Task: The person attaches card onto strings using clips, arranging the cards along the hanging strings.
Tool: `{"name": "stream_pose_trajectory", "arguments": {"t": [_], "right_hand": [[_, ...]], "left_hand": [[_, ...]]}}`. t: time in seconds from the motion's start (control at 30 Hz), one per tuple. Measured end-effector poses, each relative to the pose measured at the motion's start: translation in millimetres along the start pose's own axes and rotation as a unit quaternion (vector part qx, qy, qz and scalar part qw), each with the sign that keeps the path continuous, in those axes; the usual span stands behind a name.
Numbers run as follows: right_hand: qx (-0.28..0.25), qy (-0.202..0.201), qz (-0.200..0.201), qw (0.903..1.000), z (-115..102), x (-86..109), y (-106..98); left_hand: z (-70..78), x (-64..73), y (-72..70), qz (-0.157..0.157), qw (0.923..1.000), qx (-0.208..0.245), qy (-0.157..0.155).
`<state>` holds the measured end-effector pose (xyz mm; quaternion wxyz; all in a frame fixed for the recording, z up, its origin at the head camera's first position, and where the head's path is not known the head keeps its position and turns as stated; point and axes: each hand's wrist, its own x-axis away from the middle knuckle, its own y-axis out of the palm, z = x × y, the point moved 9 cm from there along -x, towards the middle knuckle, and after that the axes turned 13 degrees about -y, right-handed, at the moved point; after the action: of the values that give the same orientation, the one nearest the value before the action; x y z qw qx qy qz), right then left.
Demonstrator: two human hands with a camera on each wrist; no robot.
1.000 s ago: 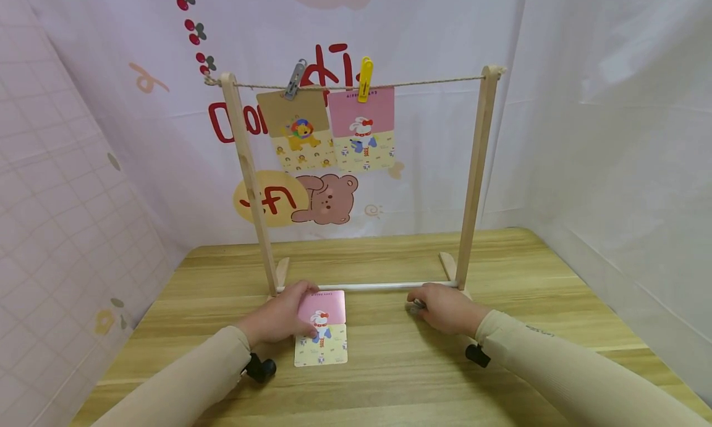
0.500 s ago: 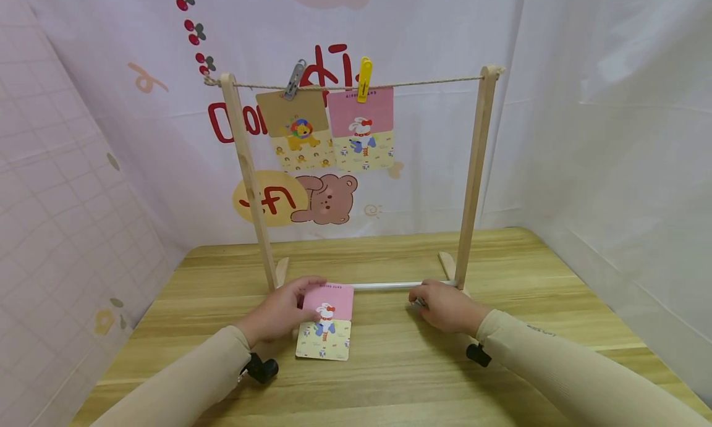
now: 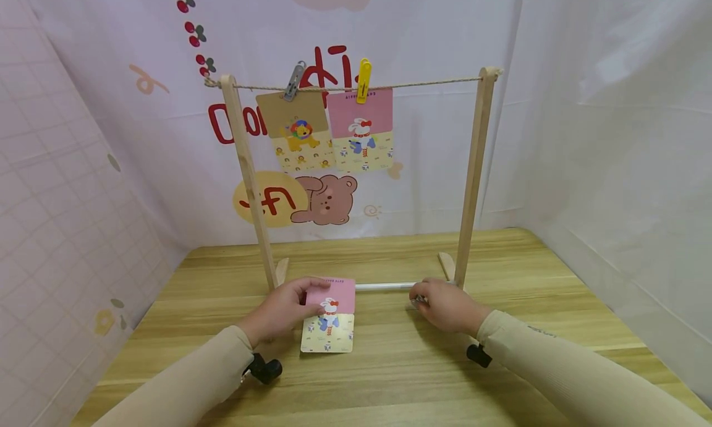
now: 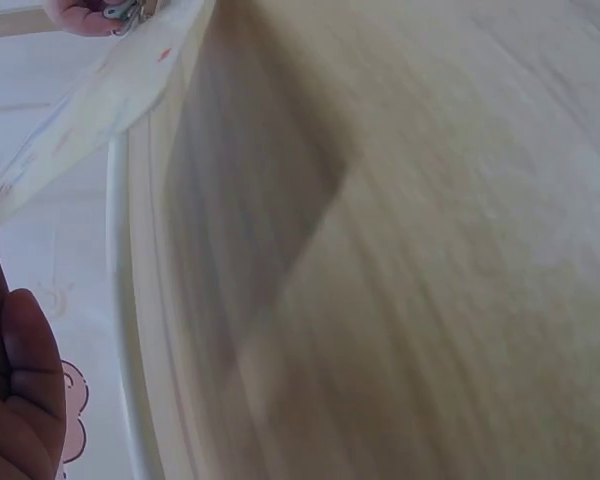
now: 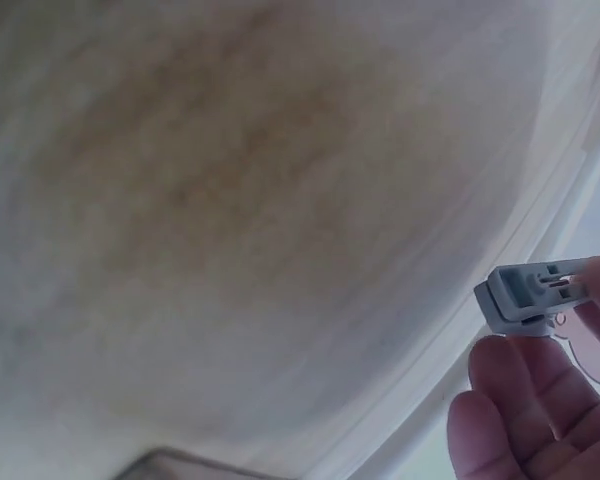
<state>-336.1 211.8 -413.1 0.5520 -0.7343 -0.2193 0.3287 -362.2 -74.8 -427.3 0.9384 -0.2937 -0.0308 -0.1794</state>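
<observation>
My left hand (image 3: 285, 311) pinches a pink-and-yellow rabbit card (image 3: 340, 328) by its left side, thumb on the front. In the left wrist view, the card (image 4: 110, 115) is raised off the table with its shadow below. A grey clothespin (image 5: 528, 296) is held between the thumb and fingers of my right hand (image 3: 447, 306), near the rack's right foot. Most of this clothespin is hidden by the fingers in the head view. A lion card (image 3: 300, 133) hangs from the string under a grey clothespin (image 3: 295, 81). Beside it, a yellow clothespin (image 3: 364, 81) holds another rabbit card (image 3: 381, 115).
A wooden rack (image 3: 475, 180) stands on the wood-grain table (image 3: 389, 377), with a twine line (image 3: 428, 82) across its top and a white rod (image 3: 384, 287) low between the posts. Printed white cloth (image 3: 439, 192) hangs behind and at both sides.
The left hand has lifted the card off the table and shifted it slightly right and away from me. The right hand has stayed almost still with its clothespin.
</observation>
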Motion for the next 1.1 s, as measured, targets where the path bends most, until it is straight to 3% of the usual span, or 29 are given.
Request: {"name": "stream_pose_trajectory", "arguments": {"t": [0.53, 0.8, 1.1], "right_hand": [[-0.023, 0.004, 0.073, 0.9971, 6.8, -6.9, -10.2], [-0.059, 0.036, 0.068, 0.9953, 12.3, -8.2, -15.0], [-0.078, 0.045, 0.081, 0.9926, 14.0, -10.7, -26.6]], "left_hand": [[27.8, -2.4, -6.0, 0.007, 0.9995, 0.012, 0.028], [36.8, -6.9, -10.9, 0.019, 0.9984, 0.031, 0.043], [47.2, -9.8, -17.3, 0.039, 0.9968, 0.036, 0.060]]}}
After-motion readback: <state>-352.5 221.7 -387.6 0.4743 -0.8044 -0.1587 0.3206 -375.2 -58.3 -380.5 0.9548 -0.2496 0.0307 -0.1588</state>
